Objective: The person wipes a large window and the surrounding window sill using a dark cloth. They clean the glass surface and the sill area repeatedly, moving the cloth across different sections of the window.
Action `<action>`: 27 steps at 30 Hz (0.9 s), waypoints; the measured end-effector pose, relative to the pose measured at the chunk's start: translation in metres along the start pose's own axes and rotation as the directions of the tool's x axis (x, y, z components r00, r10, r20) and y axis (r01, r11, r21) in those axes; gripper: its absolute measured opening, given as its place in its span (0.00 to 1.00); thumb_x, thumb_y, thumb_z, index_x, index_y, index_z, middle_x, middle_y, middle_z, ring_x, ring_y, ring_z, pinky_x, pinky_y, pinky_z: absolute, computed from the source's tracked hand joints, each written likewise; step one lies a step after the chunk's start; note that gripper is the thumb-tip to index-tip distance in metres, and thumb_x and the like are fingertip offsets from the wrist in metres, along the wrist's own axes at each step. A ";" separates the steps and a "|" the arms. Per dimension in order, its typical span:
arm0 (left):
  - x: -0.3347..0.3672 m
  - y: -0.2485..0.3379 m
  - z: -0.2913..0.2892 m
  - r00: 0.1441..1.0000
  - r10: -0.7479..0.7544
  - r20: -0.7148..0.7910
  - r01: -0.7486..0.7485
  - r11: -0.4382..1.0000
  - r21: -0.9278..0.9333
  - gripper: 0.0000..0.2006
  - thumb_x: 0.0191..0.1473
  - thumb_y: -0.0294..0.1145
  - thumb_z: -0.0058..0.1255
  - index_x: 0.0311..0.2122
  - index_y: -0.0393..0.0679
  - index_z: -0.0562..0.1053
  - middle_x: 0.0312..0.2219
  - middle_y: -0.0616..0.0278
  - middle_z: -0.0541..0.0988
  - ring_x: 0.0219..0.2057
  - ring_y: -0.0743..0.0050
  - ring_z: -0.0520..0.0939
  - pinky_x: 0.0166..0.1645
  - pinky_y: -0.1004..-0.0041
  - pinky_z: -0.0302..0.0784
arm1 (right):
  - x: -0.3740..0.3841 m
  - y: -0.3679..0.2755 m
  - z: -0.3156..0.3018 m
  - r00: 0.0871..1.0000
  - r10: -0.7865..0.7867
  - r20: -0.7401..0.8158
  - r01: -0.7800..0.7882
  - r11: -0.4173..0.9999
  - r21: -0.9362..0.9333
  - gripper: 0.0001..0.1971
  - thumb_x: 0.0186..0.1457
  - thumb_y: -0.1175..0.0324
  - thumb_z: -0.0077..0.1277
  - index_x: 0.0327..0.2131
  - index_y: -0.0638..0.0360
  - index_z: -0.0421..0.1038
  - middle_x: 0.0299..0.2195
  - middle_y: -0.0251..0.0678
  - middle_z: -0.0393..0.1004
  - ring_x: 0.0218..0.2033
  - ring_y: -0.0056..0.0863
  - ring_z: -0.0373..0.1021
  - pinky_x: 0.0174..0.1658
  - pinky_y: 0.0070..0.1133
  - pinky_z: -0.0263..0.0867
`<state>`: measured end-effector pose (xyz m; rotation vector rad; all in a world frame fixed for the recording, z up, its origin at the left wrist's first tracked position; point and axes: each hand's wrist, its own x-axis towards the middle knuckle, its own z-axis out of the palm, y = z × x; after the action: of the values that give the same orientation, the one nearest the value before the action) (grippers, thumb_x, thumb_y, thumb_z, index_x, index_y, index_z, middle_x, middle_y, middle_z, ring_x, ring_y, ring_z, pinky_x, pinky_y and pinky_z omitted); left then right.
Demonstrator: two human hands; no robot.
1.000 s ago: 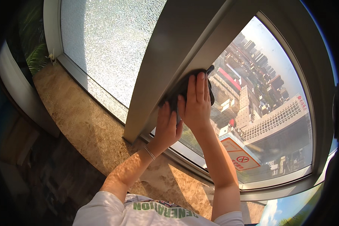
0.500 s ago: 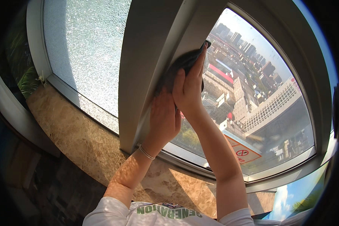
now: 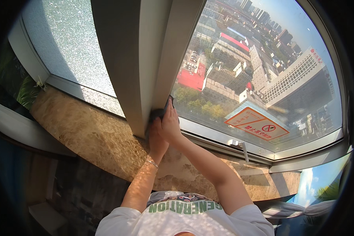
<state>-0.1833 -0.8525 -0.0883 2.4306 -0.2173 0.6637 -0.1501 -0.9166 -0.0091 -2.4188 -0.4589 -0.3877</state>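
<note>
Clock directions taken from the hands. Dark cloth sits at the foot of the upright frame, tucked into the low corner where it nears the bottom rail. Right hand is on it: fingers straight, held together, pointing to 12, laid against the cloth; can't tell if they pinch it. Left hand sits just beside, at the right's 8 o'clock, fingers mostly hidden, so grip unknown.

Progress: the low end of the upright is the bit in hand, contact looks on. Long stretch of upright at 12 has nothing on it; surface shows no clear line between covered and uncovered, so can't call it done. Bottom rail from 4 looks untouched by either hand; reads as left over, if it counts.

Around: clear pane at 2, red-and-white sticker on it at 3. Frosted pane at 10, past the wide column. Stone sill runs from 9 through 6 to 4.

In the way: window handle juts out between 3 and 4, over the rail. Right forearm hides part of the sill; hands mask the corner itself.
</note>
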 end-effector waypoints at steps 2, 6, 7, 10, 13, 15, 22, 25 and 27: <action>-0.007 -0.003 0.004 0.999 0.001 0.033 -0.003 0.999 0.049 0.27 0.49 0.36 0.49 0.54 0.37 0.61 0.49 0.48 0.67 0.49 0.55 0.69 0.51 0.62 0.63 | -0.011 0.008 0.018 0.983 0.145 0.111 -0.153 0.986 0.067 0.40 0.52 0.61 0.45 0.59 0.75 0.37 0.60 0.55 0.44 0.62 0.46 0.44 0.61 0.38 0.41; -0.020 -0.006 0.007 0.993 0.045 0.112 -0.058 0.992 0.111 0.27 0.50 0.38 0.48 0.54 0.36 0.61 0.50 0.43 0.65 0.49 0.52 0.68 0.53 0.59 0.63 | -0.034 0.018 0.037 0.943 0.252 0.216 -0.239 0.967 -0.085 0.38 0.54 0.50 0.42 0.58 0.71 0.45 0.59 0.53 0.48 0.62 0.46 0.43 0.61 0.40 0.39; -0.020 -0.005 0.006 0.990 0.060 0.131 -0.076 0.990 0.123 0.27 0.50 0.38 0.48 0.54 0.36 0.61 0.50 0.42 0.65 0.49 0.51 0.68 0.53 0.59 0.62 | -0.038 0.017 0.033 0.943 0.244 0.227 -0.210 0.964 -0.161 0.38 0.53 0.49 0.42 0.58 0.70 0.46 0.59 0.53 0.48 0.62 0.47 0.44 0.61 0.41 0.38; -0.019 -0.003 0.000 0.969 -0.137 0.203 0.157 0.984 -0.085 0.27 0.50 0.39 0.46 0.54 0.37 0.61 0.51 0.41 0.63 0.52 0.49 0.65 0.54 0.56 0.61 | -0.050 0.025 0.026 0.961 0.214 0.172 -0.169 0.955 -0.245 0.37 0.52 0.47 0.42 0.57 0.68 0.51 0.59 0.53 0.50 0.61 0.49 0.44 0.61 0.42 0.38; -0.030 0.007 0.002 0.981 -0.104 0.161 0.088 0.991 0.101 0.26 0.51 0.39 0.45 0.54 0.37 0.61 0.53 0.41 0.61 0.56 0.47 0.60 0.57 0.53 0.56 | -0.064 0.043 0.002 0.961 0.246 0.127 -0.204 0.940 -0.274 0.37 0.51 0.46 0.43 0.55 0.67 0.55 0.58 0.54 0.51 0.60 0.51 0.45 0.61 0.41 0.38; -0.031 0.017 0.007 0.988 0.013 0.155 -0.046 0.977 0.209 0.25 0.50 0.38 0.45 0.53 0.37 0.62 0.54 0.42 0.60 0.60 0.46 0.54 0.59 0.49 0.50 | -0.073 0.055 -0.020 0.956 0.268 0.120 -0.204 0.901 -0.382 0.38 0.51 0.44 0.42 0.53 0.70 0.57 0.57 0.55 0.53 0.59 0.50 0.47 0.61 0.40 0.38; -0.006 0.084 0.039 0.810 0.346 0.474 -0.368 0.928 -0.048 0.27 0.49 0.38 0.48 0.54 0.39 0.63 0.54 0.45 0.62 0.59 0.51 0.58 0.61 0.55 0.49 | -0.139 0.122 -0.090 0.844 0.512 -0.163 -0.507 0.659 -0.556 0.39 0.52 0.43 0.41 0.53 0.73 0.57 0.56 0.56 0.54 0.60 0.45 0.48 0.61 0.39 0.41; 0.000 0.115 0.063 0.738 0.457 0.496 -0.439 0.884 -0.162 0.25 0.50 0.36 0.46 0.53 0.39 0.63 0.53 0.42 0.63 0.57 0.47 0.61 0.60 0.55 0.52 | -0.158 0.139 -0.115 0.807 0.568 -0.162 -0.551 0.625 -0.552 0.39 0.52 0.43 0.42 0.53 0.73 0.56 0.56 0.57 0.54 0.61 0.44 0.47 0.62 0.38 0.40; 0.003 0.126 0.073 0.721 0.459 0.519 -0.467 0.875 -0.125 0.22 0.52 0.37 0.43 0.52 0.39 0.65 0.52 0.46 0.64 0.57 0.51 0.61 0.60 0.57 0.52 | -0.151 0.137 -0.113 0.773 0.614 -0.160 -0.591 0.603 -0.536 0.38 0.52 0.43 0.42 0.52 0.73 0.58 0.56 0.57 0.54 0.61 0.45 0.47 0.62 0.38 0.39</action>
<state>-0.1891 -0.9970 -0.0731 2.5360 -1.0875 0.1499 -0.2461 -1.1241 -0.0553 -2.9549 0.5735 -0.1716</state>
